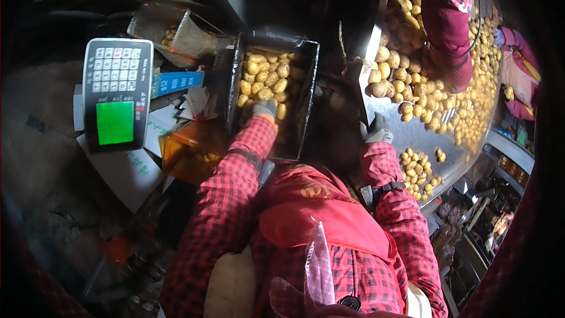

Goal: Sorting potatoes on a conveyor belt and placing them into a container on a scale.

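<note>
My left hand (265,108), in a grey glove with an orange cuff, reaches down into a box lined with black plastic (312,79). It touches the potatoes (264,73) heaped inside, and its fingertips are partly hidden, so any grip cannot be made out. My right hand (378,131), in a grey and white glove, rests at the near left rim of a metal sorting table (394,130). The thumb stands apart from the fingers and no potato shows in that hand. Beyond it, many loose potatoes (415,81) cover the tabletop, with a smaller pile (415,168) nearer me.
A scale display (118,92) with keypad and lit green screen stands left of the box. Behind it is another lined box (154,22) holding a few potatoes. A co-worker's sleeve (446,44) reaches over the table; another person (521,75) is at the far right.
</note>
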{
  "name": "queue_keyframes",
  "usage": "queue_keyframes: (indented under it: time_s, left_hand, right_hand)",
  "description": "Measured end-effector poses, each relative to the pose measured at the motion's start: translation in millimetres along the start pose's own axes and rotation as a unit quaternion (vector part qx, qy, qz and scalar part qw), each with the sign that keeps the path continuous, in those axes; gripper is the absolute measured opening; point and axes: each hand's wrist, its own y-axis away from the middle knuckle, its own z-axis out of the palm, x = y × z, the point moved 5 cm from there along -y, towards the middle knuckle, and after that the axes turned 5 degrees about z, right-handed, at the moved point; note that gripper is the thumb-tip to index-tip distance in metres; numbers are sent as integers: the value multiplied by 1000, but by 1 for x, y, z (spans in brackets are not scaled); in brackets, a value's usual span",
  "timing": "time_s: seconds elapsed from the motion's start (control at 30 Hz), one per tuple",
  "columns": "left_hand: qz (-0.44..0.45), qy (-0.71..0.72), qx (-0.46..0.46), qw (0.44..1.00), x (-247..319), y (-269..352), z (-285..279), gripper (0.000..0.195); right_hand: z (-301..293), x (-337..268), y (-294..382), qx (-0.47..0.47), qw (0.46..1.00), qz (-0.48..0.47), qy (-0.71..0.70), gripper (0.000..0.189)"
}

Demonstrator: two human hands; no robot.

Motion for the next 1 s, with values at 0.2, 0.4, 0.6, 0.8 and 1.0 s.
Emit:
queue_keyframes:
  time_s: [0.2, 0.4, 0.6, 0.8, 1.0]
  left_hand:
    - [134, -220, 396, 881, 140, 58, -45, 77]
    - [202, -354, 131, 904, 136, 35, 63, 70]
    - [179, -480, 6, 859, 5, 48, 91, 54]
    - [232, -603, -38, 762, 29, 134, 46, 41]
    - [162, -624, -34, 764, 15, 98, 14, 40]
  right_hand:
    - [-11, -8, 1, -76, 995, 50, -33, 66]
    - [-6, -5, 3, -62, 996, 54, -17, 66]
    - [-3, 1, 1, -43, 998, 40, 4, 65]
    - [1, 0, -2, -26, 999, 30, 9, 62]
    - [5, 7, -3, 1, 1000, 7, -24, 56]
